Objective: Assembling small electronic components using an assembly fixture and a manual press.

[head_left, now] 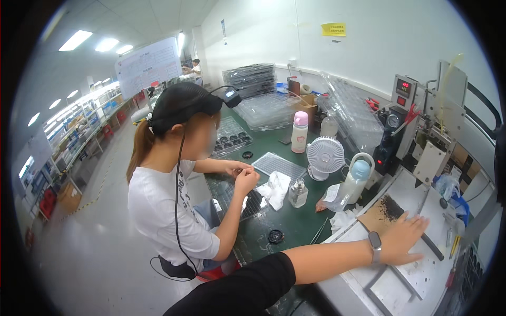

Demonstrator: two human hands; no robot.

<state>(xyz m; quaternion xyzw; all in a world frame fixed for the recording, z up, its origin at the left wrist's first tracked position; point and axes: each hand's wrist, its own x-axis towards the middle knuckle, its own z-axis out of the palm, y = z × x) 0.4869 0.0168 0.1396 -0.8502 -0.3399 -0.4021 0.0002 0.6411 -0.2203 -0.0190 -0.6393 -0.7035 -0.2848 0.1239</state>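
My left hand (403, 241), with a grey band on its wrist, reaches to the right over the white machine table (342, 282). Its fingers are spread, palm down, and nothing shows in them. Just beyond the fingertips, a heap of small black pieces (391, 208) lies on a brown sheet (373, 220). Beside the hand runs a dark bar (433, 247) on a pale metal plate (414, 274). Whether the palm touches the plate I cannot tell. My right hand is out of view.
A co-worker (174, 210) sits at the left, handling something small over a dark tray (253, 206). The green table (258, 239) bears a white fan (325, 157), a glass bottle (298, 194), tweezers (319, 230) and a round black part (275, 236). A press machine (429, 158) stands at the right.
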